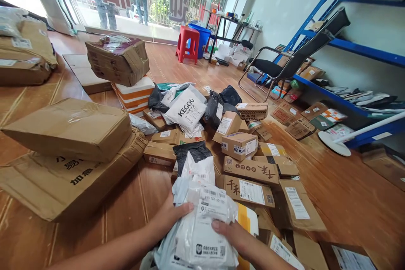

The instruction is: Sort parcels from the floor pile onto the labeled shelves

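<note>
A stack of plastic mailer bags, the top one a white mailer bag point(209, 232) with a printed shipping label, is held between my two hands at the bottom centre. My left hand point(176, 215) grips its left side with the thumb on top. On the right edge, my right hand point(232, 234) closes round it, thumb pressed on the label. The fingers of both hands are hidden under the bags. Just beyond lie another white mailer point(198, 168) and a black plastic bag point(190, 152). A white mailer marked KEGOO point(186, 109) rests farther off on the pile.
Large cardboard boxes point(69, 126) are stacked at left. Many smaller boxes point(249, 166) lie on the wooden floor at right. Farther back are a red stool point(187, 44), a blue bin point(202, 40) and a black chair point(284, 65). Blue shelving point(370, 50) stands along the right wall.
</note>
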### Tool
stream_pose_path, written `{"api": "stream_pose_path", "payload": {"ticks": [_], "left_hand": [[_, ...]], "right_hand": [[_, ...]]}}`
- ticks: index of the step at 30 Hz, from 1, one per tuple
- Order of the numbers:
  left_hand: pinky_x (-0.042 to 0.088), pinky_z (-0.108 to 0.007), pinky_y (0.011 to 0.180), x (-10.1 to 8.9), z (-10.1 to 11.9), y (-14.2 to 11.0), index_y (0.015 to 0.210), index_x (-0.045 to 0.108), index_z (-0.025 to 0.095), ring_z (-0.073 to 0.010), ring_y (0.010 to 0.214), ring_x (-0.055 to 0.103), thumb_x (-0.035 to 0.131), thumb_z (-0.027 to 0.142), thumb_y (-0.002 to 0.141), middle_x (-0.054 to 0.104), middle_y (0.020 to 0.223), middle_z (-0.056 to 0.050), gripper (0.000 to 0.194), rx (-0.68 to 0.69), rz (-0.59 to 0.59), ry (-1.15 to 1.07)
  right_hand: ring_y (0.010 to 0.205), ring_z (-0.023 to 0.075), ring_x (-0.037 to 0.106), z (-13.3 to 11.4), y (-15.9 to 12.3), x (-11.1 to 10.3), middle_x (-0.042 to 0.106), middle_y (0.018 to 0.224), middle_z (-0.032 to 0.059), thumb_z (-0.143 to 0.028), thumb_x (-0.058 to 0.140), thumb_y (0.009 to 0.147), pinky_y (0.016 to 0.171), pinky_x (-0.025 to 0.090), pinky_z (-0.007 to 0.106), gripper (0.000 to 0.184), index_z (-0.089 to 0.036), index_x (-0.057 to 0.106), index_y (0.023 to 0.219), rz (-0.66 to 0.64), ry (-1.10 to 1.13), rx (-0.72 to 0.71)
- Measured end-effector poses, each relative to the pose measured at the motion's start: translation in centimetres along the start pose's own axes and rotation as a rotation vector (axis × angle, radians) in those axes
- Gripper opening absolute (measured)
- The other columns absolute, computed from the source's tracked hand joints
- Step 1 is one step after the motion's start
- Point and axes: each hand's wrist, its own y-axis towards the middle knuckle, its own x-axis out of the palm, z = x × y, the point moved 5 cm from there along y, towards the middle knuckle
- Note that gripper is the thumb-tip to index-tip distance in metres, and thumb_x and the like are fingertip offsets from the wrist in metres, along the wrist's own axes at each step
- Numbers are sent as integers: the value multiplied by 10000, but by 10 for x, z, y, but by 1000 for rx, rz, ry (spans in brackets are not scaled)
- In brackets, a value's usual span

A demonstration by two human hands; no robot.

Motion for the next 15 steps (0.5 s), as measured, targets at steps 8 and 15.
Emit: {"api": "stream_pose_path", "payload": {"ticks": [8, 15], "left_hand": [[391, -513, 1120, -8, -5, 4, 1507, 242, 216, -403, 1312, 494, 912, 596, 492, 495, 1442, -196, 1274, -141, 19, 24], [244, -548, 1192, -21, -30, 3, 1423, 340, 194, -438, 1406, 338, 850, 683, 486, 460, 1410, -198, 1173, 25, -32, 255]], "right_hand": [[1235, 353, 580, -2, 11, -18, 652, 1278, 160, -718, 794, 592, 1124, 363, 557, 885, -181, 637, 1278, -153, -46, -32], [1405, 393, 385, 11, 8, -24, 555, 1396, 186, -772, 838, 396, 1213, 178, 512, 1202, -166, 545, 1391, -265, -237, -83]]}}
